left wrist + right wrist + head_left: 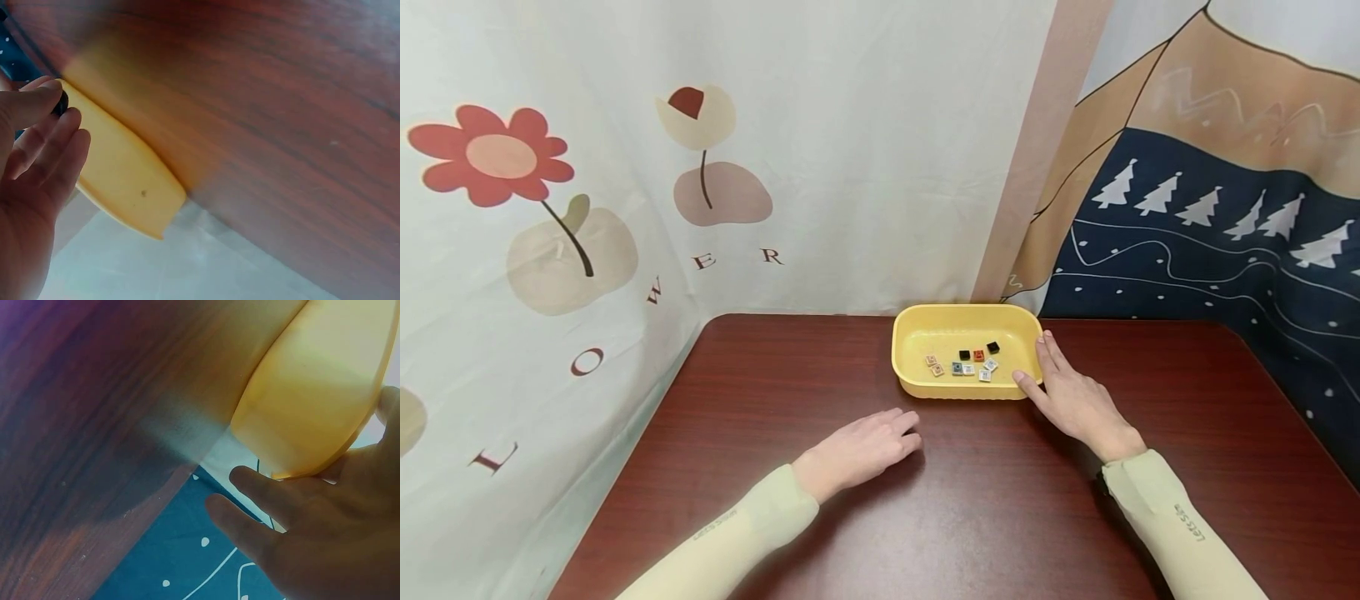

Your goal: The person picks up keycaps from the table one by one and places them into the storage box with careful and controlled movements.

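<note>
A yellow tray [917,385] stands at the far side of the table. My right hand [1078,407] holds its right end, thumb over the rim and straight fingers [262,494] along the outside. Inside lie several small square pieces: tan ones [932,361], black ones [965,355], a red one [978,356], a grey-blue one [957,367] and white ones [985,376]. Left of the tray's front, my left hand [867,450] hovers above the table. In the left wrist view, its thumb and fingertips pinch a small black piece [60,104], mostly covered.
The dark red-brown wooden table [760,375] reaches back to a white curtain [865,150] with printed flowers and letters. To the right hangs a dark blue cloth [1150,250] with printed trees and mountains.
</note>
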The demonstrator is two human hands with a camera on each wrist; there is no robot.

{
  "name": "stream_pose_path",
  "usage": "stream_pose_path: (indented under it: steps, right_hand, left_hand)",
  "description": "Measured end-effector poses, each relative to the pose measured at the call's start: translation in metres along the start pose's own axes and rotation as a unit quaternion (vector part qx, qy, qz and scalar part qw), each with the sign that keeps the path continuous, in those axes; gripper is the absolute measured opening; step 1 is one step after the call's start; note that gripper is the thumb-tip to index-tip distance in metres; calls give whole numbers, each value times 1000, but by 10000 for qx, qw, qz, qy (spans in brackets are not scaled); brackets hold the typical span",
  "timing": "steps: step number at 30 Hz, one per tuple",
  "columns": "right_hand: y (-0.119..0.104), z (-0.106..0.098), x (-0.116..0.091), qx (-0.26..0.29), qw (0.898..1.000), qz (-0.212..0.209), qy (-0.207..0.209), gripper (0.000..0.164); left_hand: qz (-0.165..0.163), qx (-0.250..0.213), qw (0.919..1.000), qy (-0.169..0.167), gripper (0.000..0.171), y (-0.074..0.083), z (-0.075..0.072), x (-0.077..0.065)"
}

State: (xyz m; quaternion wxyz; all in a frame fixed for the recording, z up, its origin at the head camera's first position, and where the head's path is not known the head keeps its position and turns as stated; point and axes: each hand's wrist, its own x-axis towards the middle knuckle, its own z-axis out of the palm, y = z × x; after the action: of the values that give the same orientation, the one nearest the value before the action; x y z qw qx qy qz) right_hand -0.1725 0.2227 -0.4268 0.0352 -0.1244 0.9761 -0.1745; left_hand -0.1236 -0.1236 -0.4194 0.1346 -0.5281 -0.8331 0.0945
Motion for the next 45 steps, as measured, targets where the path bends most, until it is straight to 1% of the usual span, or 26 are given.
stream_pose_path:
  steps: [5,10,14,17,20,24,30,33,38,41,45]
  right_hand:
    - [0,0,0,-2,10000,10,-6,94]
    - [0,-1,0,-4,10000,27,-30,94]
    - [-1,-1,0,3,10000,37,-43,94]
    - [-1,0,0,38,10000,45,-62,94]
    - [-1,0,0,62,9999,54,-84,95]
    - [-1,0,0,51,9999,64,-74,95]
    - [-1,0,0,61,10000,59,-49,94]
    - [-1,0,0,78,9999,68,-60,94]
    - [-1,-1,0,79,9999,67,-65,95]
    - [-1,-1,0,82,9999,60,-60,95]
    - [0,0,0,90,9999,55,-58,95]
  left_hand:
    - [133,31,9990,430,18,2,-6,6]
    - [164,22,9971,737,18,4,-10,10]
    - [78,-231,9947,1000,20,3,-15,14]
    - [30,-541,9906,1260,26,1,-17,17]
    - [-29,-724,9859,1511,29,-1,-19,19]
    - [-256,-800,9796,1826,29,-2,-20,23]
    - [-666,-1035,9672,2221,25,-4,-17,32]
    - [-834,-1076,9610,2408,20,-6,-16,37]
    - [-1027,-1321,9482,2699,19,-11,-15,50]
    - [-1165,-1402,9440,2751,17,-15,-13,58]
    - [-1455,-1472,9411,2674,15,-19,-9,70]
